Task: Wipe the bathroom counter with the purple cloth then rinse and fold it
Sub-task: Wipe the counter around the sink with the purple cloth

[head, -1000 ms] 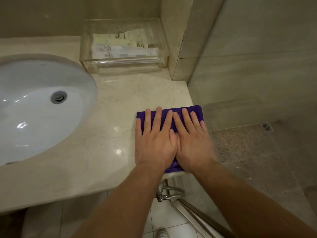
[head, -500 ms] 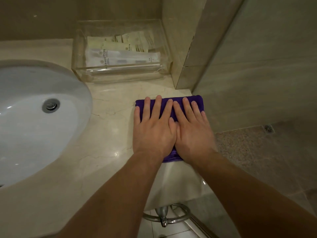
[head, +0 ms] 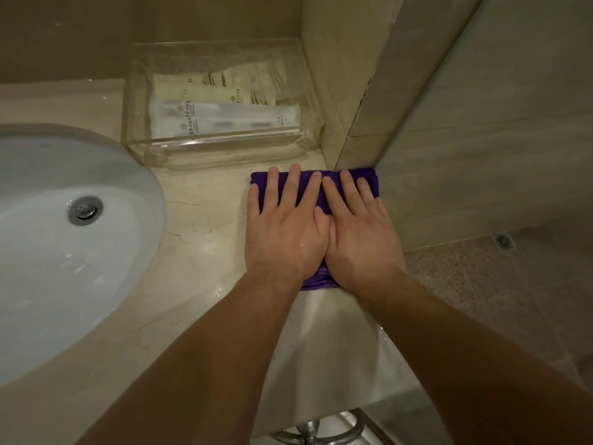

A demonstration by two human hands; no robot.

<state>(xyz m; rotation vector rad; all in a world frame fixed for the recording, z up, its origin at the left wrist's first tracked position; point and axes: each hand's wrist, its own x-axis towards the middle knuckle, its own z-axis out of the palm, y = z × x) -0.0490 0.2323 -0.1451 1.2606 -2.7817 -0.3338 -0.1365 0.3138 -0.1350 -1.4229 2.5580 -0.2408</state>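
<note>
Over the last second the cloth (head: 259,178) has slid up the desk (head: 199,252), from near the front edge to the back corner at centre right of the frame. Its far edge now lies just short of the clear tray (head: 218,146) and touches the foot of the wall (head: 353,149). The left hand (head: 285,232) and right hand (head: 359,239) lie side by side on it, fingers straight and spread, palms pressing down, gripping nothing. A wet sheen shows on the strip below them, so this lane looks wiped. Judging by that, the stroke has run out of room. The tray, with packets (head: 224,117) in it, blocks the way ahead and the wall closes the right. The sink (head: 64,252) fills the left of the frame, and the desk around it is probably still to do, before rinsing and folding.
</note>
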